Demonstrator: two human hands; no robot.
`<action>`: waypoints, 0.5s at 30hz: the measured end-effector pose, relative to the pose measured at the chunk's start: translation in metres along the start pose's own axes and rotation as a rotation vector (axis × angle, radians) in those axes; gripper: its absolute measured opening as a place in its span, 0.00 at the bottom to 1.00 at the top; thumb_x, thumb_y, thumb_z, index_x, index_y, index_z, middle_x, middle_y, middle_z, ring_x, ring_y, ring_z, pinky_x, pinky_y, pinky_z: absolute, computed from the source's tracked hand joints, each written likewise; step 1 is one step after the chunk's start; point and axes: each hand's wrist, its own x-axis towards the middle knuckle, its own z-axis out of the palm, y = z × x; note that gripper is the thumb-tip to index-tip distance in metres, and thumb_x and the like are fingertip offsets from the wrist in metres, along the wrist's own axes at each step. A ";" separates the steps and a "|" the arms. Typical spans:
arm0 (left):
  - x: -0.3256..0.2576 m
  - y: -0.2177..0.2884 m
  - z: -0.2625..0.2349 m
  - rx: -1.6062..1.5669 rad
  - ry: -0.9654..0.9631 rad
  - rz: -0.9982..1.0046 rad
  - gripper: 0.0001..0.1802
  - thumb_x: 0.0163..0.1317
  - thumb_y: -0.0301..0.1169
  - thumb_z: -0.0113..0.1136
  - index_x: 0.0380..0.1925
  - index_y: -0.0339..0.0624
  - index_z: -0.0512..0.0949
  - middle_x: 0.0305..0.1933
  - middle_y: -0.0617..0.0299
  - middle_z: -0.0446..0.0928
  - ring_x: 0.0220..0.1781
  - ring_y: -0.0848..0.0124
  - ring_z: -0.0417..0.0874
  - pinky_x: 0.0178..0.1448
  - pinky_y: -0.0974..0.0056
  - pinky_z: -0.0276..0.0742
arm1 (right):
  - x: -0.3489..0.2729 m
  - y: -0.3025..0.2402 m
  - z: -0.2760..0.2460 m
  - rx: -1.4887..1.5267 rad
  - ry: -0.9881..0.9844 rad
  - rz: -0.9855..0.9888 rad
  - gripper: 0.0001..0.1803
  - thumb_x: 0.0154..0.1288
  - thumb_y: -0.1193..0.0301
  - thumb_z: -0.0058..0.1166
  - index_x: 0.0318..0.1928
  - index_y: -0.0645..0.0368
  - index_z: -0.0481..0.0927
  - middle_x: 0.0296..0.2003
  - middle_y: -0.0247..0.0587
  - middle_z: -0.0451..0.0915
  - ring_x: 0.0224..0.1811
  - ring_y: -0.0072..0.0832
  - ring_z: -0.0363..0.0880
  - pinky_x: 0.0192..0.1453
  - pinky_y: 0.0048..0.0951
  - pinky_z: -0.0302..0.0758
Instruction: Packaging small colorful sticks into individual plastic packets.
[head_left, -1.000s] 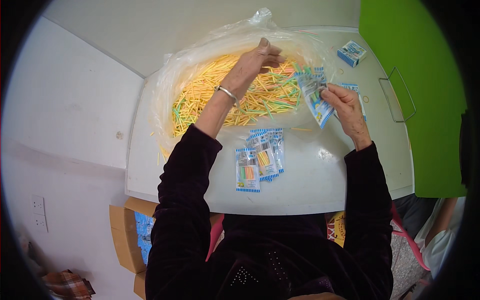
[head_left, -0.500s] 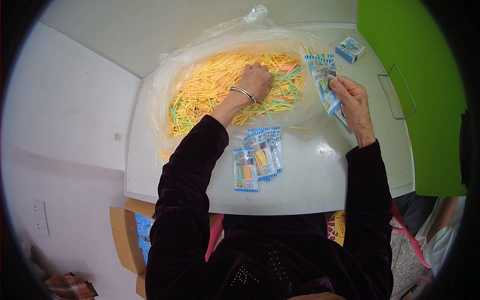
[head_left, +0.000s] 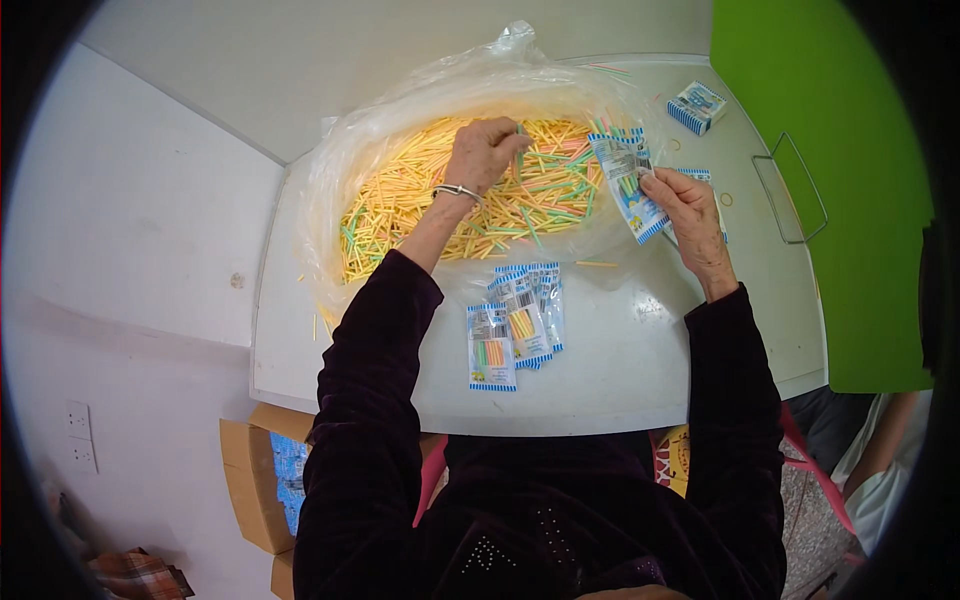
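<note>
A large clear plastic bag lies open on the table, heaped with thin pastel sticks, mostly yellow with some green and pink. Over the heap, my left hand pinches a green stick between thumb and fingertips; whether more sticks are in that pinch I cannot tell. To the right of the bag, my right hand grips a small blue-and-white packet. Several stick ends stand out of the packet's top, and green ones show through its window.
Several filled packets lie overlapped at the front of the white table. A stack of packets sits at the back right, near rubber bands. A wire handle is by the green panel. An open cardboard box stands below left.
My left hand has lifted out of the sticks and moved left, now with a green stick showing in its pinch. My right hand and its packet have shifted slightly left and down.
</note>
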 end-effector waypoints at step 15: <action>0.006 0.097 -0.031 -0.875 0.171 0.184 0.09 0.61 0.27 0.56 0.40 0.38 0.71 0.33 0.56 0.81 0.34 0.74 0.81 0.38 0.72 0.77 | -0.004 0.000 0.009 -0.121 -0.036 0.015 0.12 0.63 0.69 0.53 0.40 0.67 0.80 0.26 0.26 0.76 0.29 0.09 0.69 0.33 0.12 0.65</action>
